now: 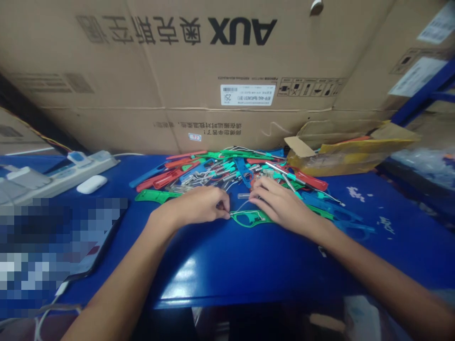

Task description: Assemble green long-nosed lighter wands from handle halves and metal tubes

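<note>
In the head view a green plastic lighter casing [250, 223] with an oval opening lies flat on the blue table, between my hands. My left hand [201, 204] is closed in a pinch at the casing's left end, by a small metal tip. A thin pale tube [243, 204] runs from those fingertips to my right hand [275, 201], whose thumb and fingers close on its other end. A teal piece [253, 218] and a thin white wire sit at the casing's opening. Just behind lies a small clear cylinder [243, 195].
A heap of red, blue and green casings [177, 176], metal rods and wires spreads behind my hands. An open carton [341, 154] stands back right. A power strip [60, 175], a white earbud case [91, 184] and a blurred-out device are left. A large cardboard box [170, 85] walls the back.
</note>
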`<state>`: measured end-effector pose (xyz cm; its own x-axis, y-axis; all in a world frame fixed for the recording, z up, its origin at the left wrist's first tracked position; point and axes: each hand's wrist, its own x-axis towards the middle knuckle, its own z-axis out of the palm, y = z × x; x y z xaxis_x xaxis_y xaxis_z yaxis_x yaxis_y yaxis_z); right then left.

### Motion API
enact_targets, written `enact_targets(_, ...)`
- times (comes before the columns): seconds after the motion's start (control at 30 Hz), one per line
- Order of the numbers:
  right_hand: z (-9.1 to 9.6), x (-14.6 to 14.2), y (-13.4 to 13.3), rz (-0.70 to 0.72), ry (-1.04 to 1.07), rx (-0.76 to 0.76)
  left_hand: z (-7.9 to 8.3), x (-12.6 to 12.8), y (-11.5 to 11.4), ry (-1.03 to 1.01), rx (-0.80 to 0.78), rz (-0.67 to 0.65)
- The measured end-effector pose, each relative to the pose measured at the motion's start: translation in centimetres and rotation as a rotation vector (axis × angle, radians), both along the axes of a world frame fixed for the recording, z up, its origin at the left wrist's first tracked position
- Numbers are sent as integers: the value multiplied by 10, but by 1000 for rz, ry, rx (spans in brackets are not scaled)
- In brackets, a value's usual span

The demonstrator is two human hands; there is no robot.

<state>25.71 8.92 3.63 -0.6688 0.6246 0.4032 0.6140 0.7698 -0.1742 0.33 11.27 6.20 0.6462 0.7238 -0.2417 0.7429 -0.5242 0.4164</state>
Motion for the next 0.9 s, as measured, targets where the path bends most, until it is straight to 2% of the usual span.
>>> enact_targets(0.17,4,-3,-5,44,88,60,6,5,-7,47,58,-5)
enact_targets(0.4,1,-8,-7,18,121,176,2,6,-10,2,87,-45)
enact_targets(0.7,2,-3,-4,28,131,53,2,8,-17,7,206,-69)
enact_targets(0.9,4,1,-4,65,125,23,-2,13,-11,-176,202,-77)
